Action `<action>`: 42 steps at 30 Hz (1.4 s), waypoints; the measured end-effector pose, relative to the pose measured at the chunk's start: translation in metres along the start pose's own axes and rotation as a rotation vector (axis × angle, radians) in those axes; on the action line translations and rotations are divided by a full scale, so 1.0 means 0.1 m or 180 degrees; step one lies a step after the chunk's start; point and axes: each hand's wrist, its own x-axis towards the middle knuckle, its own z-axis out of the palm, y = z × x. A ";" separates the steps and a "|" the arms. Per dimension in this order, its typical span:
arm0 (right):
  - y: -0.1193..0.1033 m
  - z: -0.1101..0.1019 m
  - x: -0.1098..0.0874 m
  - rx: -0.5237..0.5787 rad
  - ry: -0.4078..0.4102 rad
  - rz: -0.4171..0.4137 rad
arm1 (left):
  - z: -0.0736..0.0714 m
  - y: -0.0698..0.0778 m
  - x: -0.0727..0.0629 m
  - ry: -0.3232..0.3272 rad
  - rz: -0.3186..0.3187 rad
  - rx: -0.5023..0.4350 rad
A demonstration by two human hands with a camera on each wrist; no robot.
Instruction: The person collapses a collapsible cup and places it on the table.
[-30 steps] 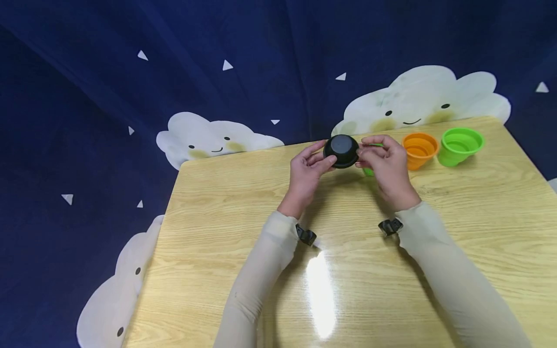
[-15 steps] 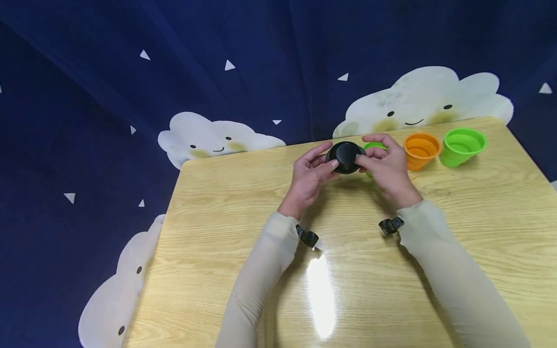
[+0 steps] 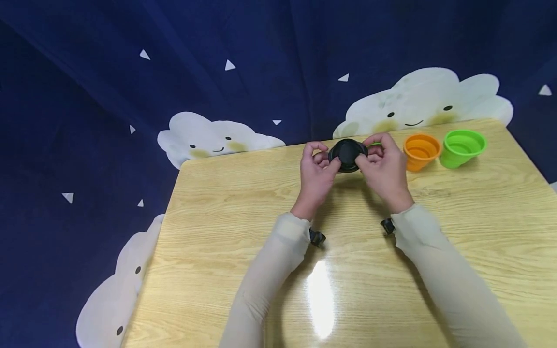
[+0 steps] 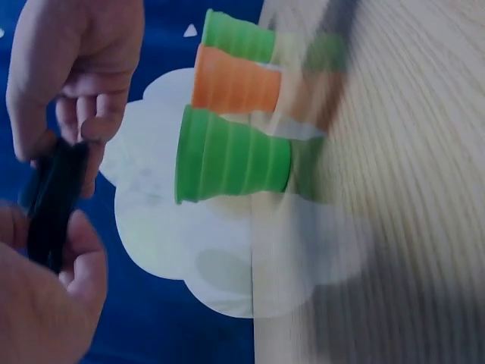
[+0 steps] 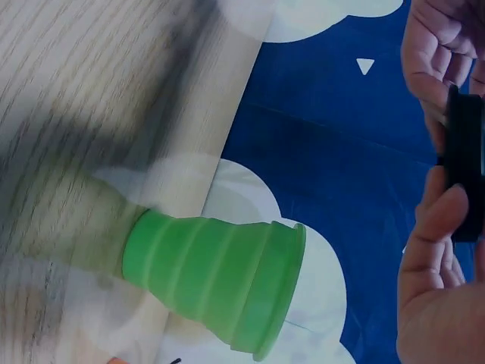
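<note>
A black collapsible cup (image 3: pixel 347 155), pressed into a flat disc, is held in the air above the far part of the table. My left hand (image 3: pixel 316 178) grips its left edge, thumb on the near face. At the right edge my right hand (image 3: pixel 385 175) pinches it the same way. Edge-on in the left wrist view, the black cup (image 4: pixel 57 199) looks thin. Behind my right hand stands a green cup (image 5: pixel 216 280), almost wholly hidden in the head view. Farther right stand an orange cup (image 3: pixel 421 151) and another green cup (image 3: pixel 462 147), both upright with ribbed walls.
The light wooden table (image 3: pixel 209 232) ends at a dark blue curtain (image 3: pixel 243 58) printed with white clouds and triangles. The three standing cups are in a row near the far edge. A bright glare (image 3: pixel 320 299) lies on the near tabletop.
The black cup has gone from a raised bowl shape with its base towards me to a flatter disc. My left hand has shifted a little right, its fingers more curled.
</note>
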 end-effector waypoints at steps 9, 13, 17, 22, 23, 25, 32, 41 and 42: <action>0.02 -0.04 -0.01 0.0293 -0.0165 -0.0165 | 0.02 0.23 -0.07 -0.0094 0.0521 0.0623; -0.01 -0.06 0.01 0.0343 -0.0224 -0.0279 | -0.01 0.33 -0.10 -0.0223 0.0567 0.0552; 0.01 -0.06 0.02 0.0346 -0.0223 -0.0323 | -0.03 0.37 -0.09 -0.0339 0.0729 0.0644; 0.21 -0.05 0.08 0.0134 -0.0229 -0.0473 | -0.08 0.33 -0.05 -0.0461 0.0933 0.1032; 0.25 -0.04 0.09 0.0059 -0.0233 -0.0515 | -0.09 0.29 -0.03 -0.0478 0.0968 0.1123; 0.32 -0.04 0.11 -0.0089 -0.0247 -0.0619 | -0.12 0.21 0.01 -0.0524 0.1049 0.1300; 0.39 -0.05 0.12 -0.0392 -0.0246 -0.1059 | -0.19 0.13 0.08 -0.0715 0.1514 0.1906; 0.44 0.01 0.09 -0.0866 0.0003 -0.1740 | -0.15 0.17 0.07 -0.0728 0.2246 0.2900; 0.44 0.03 0.09 -0.0909 0.0015 -0.1783 | -0.14 0.17 0.06 -0.0703 0.2295 0.3075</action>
